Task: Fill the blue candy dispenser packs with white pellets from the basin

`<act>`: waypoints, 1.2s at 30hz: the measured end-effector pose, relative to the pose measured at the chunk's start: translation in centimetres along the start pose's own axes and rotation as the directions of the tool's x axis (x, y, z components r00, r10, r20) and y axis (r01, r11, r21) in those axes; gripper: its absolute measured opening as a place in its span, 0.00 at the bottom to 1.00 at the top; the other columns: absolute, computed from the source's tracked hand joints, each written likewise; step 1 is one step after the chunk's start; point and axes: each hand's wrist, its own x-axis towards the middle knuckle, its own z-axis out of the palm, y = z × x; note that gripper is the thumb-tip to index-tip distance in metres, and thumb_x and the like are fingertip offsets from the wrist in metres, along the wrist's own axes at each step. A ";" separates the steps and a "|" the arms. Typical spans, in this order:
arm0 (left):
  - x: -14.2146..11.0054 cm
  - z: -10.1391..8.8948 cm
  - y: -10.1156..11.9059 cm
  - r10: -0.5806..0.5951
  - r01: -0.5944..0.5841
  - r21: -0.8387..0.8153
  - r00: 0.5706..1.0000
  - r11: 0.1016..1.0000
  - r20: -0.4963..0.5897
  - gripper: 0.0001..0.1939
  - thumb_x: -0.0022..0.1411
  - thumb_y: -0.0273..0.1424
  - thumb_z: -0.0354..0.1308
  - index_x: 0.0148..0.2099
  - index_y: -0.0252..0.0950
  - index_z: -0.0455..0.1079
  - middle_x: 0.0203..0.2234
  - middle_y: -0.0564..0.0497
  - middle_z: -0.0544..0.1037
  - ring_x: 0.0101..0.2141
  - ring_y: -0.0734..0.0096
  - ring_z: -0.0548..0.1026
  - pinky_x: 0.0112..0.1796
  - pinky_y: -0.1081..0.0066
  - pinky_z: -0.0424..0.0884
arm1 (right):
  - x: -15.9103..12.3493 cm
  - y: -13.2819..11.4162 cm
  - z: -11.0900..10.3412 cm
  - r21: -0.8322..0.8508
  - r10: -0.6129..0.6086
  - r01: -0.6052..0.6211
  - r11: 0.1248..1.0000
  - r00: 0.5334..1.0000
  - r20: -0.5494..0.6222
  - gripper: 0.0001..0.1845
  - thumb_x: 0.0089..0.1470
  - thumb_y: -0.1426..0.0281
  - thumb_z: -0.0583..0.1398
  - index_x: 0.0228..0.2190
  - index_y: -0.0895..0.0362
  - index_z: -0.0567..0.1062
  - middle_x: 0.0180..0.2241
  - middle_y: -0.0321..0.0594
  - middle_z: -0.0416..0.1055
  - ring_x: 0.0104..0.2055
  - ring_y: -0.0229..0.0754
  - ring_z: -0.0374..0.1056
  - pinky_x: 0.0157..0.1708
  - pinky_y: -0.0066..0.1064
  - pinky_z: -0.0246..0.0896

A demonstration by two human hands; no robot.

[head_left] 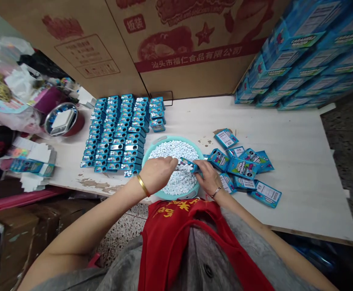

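Observation:
A round turquoise basin (pixel 146 161) full of small white candies (pixel 176 150) stands at the table's front edge. Over it, my right hand (pixel 209 178) grips a small blue candy box (pixel 189 165), whose left end points toward my other hand. My left hand (pixel 158 174), with a gold bracelet at the wrist, is closed in a pinch close to that end, above the candies. What its fingers hold, if anything, is hidden. Beside my right hand lies a loose pile of blue candy boxes (pixel 242 167).
Rows of blue boxes (pixel 118 135), many with dark openings, stand left of the basin. Large cartons (pixel 188 87) wall off the back. Wrapped blue packs (pixel 300 60) are stacked at back right. A metal bowl (pixel 64 120) and flat white cartons (pixel 38 159) lie at left.

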 end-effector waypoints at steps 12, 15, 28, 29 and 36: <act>0.6 7.4 -6.0 -0.215 0.215 -0.016 0.976 0.976 -0.021 0.10 0.65 0.26 0.48 0.46 0.34 0.67 0.39 0.44 0.74 0.41 0.60 0.73 0.37 0.65 0.68 | -0.8 1.1 -1.1 0.093 0.108 -0.100 0.991 0.991 -0.077 0.21 0.53 0.72 0.56 0.50 0.54 0.67 0.46 0.46 0.70 0.50 0.50 0.67 0.50 0.46 0.65; 2.2 13.7 -7.4 -0.242 0.256 -0.201 0.966 0.946 0.092 0.10 0.64 0.23 0.47 0.45 0.33 0.68 0.41 0.43 0.74 0.43 0.59 0.73 0.41 0.64 0.67 | -0.9 1.2 -1.9 0.106 0.154 -0.141 0.984 0.979 -0.133 0.19 0.54 0.69 0.57 0.49 0.54 0.67 0.44 0.45 0.71 0.47 0.50 0.68 0.48 0.45 0.66; 5.0 19.9 -4.3 -0.166 0.077 -0.672 0.984 0.736 -0.070 0.16 0.64 0.34 0.52 0.53 0.36 0.65 0.44 0.47 0.76 0.43 0.66 0.74 0.45 0.68 0.68 | -0.9 1.4 -2.3 0.145 0.309 -0.284 0.948 0.929 -0.205 0.22 0.53 0.60 0.61 0.47 0.56 0.68 0.43 0.46 0.71 0.45 0.50 0.69 0.46 0.45 0.66; 4.3 19.2 -4.7 -0.158 0.039 -0.711 0.982 0.702 -0.103 0.16 0.64 0.34 0.52 0.52 0.35 0.65 0.43 0.47 0.76 0.43 0.66 0.74 0.44 0.68 0.68 | -0.9 1.5 -2.3 0.134 0.301 -0.278 0.951 0.931 -0.206 0.22 0.53 0.60 0.61 0.47 0.55 0.68 0.44 0.46 0.71 0.46 0.50 0.68 0.46 0.45 0.65; 0.4 10.6 -5.8 -0.021 -0.166 -0.639 0.961 0.751 -0.275 0.13 0.66 0.34 0.50 0.50 0.36 0.65 0.41 0.46 0.75 0.41 0.67 0.73 0.43 0.68 0.68 | -0.4 1.5 -1.4 0.060 0.138 -0.133 0.989 0.985 -0.101 0.19 0.54 0.69 0.57 0.49 0.55 0.67 0.44 0.47 0.70 0.47 0.51 0.67 0.48 0.48 0.65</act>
